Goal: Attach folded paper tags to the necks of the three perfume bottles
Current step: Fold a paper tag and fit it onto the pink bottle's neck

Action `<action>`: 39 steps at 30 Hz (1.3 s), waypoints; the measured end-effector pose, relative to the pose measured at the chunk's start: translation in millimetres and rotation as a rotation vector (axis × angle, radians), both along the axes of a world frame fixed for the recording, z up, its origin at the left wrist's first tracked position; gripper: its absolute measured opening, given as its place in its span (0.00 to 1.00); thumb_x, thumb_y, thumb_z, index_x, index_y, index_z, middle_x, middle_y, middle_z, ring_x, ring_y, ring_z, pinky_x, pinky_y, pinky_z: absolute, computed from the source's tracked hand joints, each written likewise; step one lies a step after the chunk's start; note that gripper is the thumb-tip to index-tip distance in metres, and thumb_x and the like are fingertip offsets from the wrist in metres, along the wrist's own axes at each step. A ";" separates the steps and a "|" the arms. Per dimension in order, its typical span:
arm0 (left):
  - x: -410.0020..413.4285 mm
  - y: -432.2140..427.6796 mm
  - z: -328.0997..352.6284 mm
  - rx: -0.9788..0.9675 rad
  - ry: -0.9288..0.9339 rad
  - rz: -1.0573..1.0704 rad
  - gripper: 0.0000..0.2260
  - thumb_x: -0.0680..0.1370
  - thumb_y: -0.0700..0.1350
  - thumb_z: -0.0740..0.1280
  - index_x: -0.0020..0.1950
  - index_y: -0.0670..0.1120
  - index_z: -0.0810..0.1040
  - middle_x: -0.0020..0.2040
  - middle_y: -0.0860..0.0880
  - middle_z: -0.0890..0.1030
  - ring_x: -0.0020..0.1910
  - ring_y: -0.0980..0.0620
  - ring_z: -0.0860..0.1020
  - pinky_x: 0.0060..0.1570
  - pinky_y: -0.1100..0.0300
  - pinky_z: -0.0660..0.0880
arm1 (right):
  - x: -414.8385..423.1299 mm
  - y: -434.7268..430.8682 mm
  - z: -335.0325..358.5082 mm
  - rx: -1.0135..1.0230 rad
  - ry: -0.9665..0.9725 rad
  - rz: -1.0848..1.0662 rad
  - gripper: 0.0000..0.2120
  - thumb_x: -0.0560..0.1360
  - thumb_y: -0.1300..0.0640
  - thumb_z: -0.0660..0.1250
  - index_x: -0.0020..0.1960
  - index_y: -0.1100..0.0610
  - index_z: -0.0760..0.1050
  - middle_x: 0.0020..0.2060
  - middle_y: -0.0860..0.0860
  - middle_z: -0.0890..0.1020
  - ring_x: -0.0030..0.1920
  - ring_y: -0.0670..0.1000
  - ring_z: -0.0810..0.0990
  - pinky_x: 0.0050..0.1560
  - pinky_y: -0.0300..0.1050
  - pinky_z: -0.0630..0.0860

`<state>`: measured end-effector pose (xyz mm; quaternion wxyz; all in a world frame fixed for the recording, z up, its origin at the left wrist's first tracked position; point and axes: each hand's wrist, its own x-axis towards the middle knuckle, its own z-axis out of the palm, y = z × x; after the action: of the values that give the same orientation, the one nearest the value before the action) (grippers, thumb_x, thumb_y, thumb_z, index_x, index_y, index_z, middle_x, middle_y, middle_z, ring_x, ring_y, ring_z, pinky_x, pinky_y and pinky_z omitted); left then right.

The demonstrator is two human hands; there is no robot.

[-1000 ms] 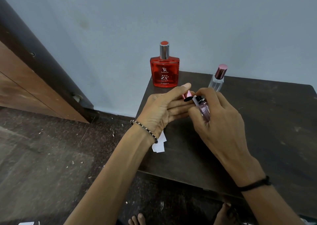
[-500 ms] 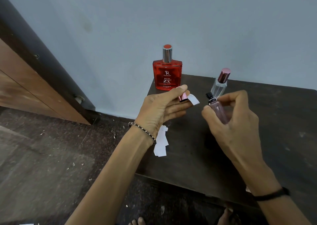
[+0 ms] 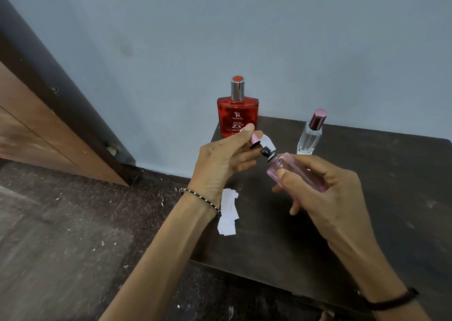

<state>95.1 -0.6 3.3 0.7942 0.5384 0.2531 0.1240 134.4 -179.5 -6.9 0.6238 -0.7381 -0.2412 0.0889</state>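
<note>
pinching pink cap (image 3: 255,140) and paper tag (image 3: 268,142) in left hand (image 3: 226,160), frame centre; gripping tilted pink bottle (image 3: 294,172) in curled right hand (image 3: 326,198).

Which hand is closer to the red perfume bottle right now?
Left. The left hand, pinching a pink cap, is just in front of the red bottle; the right hand holds the pink bottle farther right and nearer the person.
</note>
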 end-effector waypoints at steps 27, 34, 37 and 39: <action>8.8 -26.8 2.9 0.037 -0.032 -0.013 0.20 0.69 0.61 0.73 0.45 0.45 0.88 0.48 0.44 0.89 0.49 0.46 0.87 0.51 0.54 0.84 | 10.3 0.0 0.3 0.313 0.422 -0.009 0.25 0.64 0.49 0.74 0.59 0.53 0.75 0.49 0.49 0.89 0.41 0.56 0.90 0.35 0.42 0.85; 9.1 -35.0 -0.7 0.151 -0.061 -0.022 0.05 0.78 0.39 0.71 0.48 0.43 0.88 0.45 0.49 0.89 0.43 0.53 0.86 0.47 0.60 0.84 | 24.9 -39.1 3.5 0.315 0.269 -0.151 0.19 0.62 0.43 0.75 0.52 0.46 0.80 0.52 0.41 0.87 0.51 0.45 0.87 0.49 0.46 0.80; 11.5 -44.1 -2.5 0.183 -0.070 -0.046 0.06 0.77 0.35 0.71 0.48 0.42 0.87 0.40 0.49 0.87 0.40 0.54 0.83 0.44 0.62 0.84 | 32.4 -55.0 3.3 0.348 0.230 -0.196 0.20 0.64 0.42 0.75 0.53 0.47 0.80 0.55 0.46 0.88 0.59 0.52 0.85 0.61 0.55 0.77; 14.5 -51.7 -4.8 0.178 -0.072 -0.076 0.07 0.78 0.33 0.70 0.50 0.40 0.86 0.41 0.47 0.86 0.42 0.51 0.84 0.42 0.62 0.83 | 36.5 -64.4 1.0 0.345 0.210 -0.215 0.20 0.66 0.44 0.74 0.55 0.47 0.78 0.55 0.46 0.88 0.58 0.51 0.86 0.63 0.55 0.78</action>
<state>109.6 -52.3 -1.4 0.7561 0.6111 0.1915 0.1350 170.9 -243.9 -5.9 0.7682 -0.6287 -0.1065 0.0559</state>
